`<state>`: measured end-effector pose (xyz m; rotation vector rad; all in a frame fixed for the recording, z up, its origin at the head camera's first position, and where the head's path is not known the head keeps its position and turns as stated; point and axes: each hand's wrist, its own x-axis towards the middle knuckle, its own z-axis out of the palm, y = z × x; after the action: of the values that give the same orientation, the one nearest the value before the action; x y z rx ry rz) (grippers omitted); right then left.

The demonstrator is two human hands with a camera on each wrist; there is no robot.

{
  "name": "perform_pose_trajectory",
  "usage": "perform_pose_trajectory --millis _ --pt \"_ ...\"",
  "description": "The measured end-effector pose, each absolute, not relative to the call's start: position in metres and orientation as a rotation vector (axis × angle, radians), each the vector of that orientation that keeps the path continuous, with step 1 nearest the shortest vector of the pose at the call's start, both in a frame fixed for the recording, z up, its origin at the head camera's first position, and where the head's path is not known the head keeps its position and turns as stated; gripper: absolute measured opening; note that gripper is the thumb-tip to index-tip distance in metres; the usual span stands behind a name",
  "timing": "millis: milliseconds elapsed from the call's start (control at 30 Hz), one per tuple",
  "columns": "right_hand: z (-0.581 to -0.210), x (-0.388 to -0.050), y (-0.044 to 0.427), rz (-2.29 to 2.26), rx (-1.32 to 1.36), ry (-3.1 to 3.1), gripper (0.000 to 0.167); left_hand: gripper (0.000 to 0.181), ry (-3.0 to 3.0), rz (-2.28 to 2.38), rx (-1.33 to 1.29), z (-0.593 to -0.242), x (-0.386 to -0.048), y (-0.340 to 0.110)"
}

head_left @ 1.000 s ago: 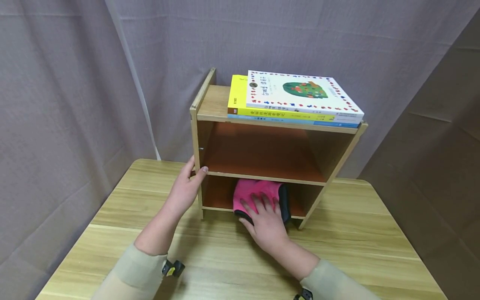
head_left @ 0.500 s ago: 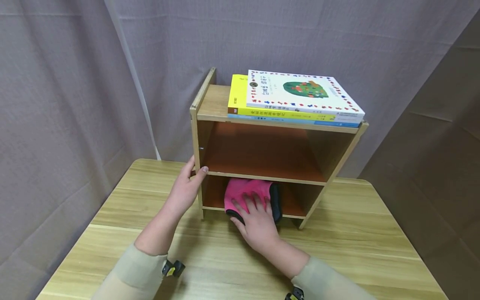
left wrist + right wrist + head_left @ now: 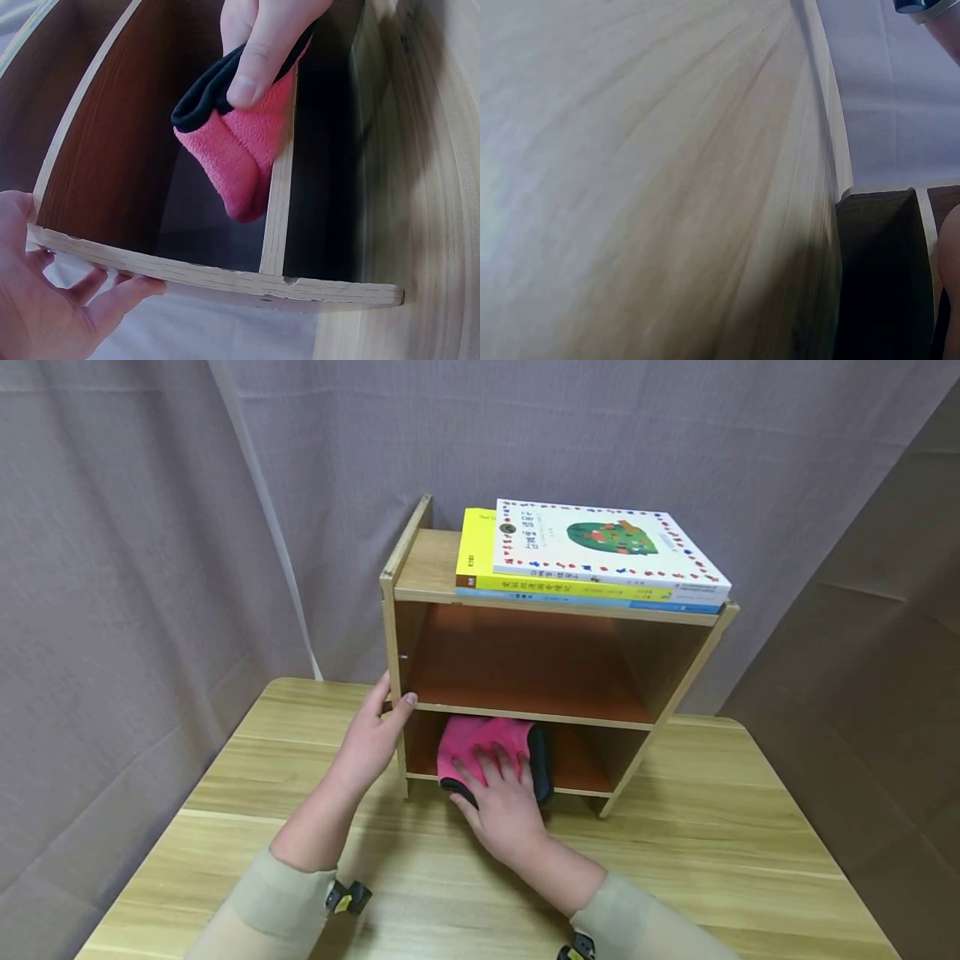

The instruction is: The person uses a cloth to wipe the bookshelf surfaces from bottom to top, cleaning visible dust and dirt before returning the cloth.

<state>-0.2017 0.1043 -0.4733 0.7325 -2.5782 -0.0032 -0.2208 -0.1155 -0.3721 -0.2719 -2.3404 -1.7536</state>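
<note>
My left hand (image 3: 369, 739) grips the left side panel of a small wooden shelf unit (image 3: 426, 564), thumb on its front edge. In the left wrist view its fingers (image 3: 124, 292) wrap the outside of that panel. A fuzzy pink cloth (image 3: 480, 737) with black trim lies in the lowest compartment, bunched at its front. Spread, fairly straight fingers of my right hand (image 3: 510, 806) press on the cloth. The left wrist view shows the right thumb (image 3: 259, 67) against the black trim. Only a sliver of the right hand enters the right wrist view.
Stacked books (image 3: 600, 547), white over yellow over blue, lie on the unit's top board. The middle shelf (image 3: 525, 668) has a reddish-brown lining. Under everything is a wood-grain table (image 3: 712, 843), with grey curtains (image 3: 360, 443) behind it.
My right hand and the pink cloth have slid left along the lowest compartment. The left hand keeps its hold on the side panel, and the unit stays nearly still.
</note>
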Motion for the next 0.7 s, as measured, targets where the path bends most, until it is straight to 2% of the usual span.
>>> perform_pose_trajectory --millis 700 --pt "-0.475 -0.200 0.070 -0.019 0.767 -2.568 0.053 0.052 -2.335 -1.745 -0.288 -0.373 -0.222 -0.116"
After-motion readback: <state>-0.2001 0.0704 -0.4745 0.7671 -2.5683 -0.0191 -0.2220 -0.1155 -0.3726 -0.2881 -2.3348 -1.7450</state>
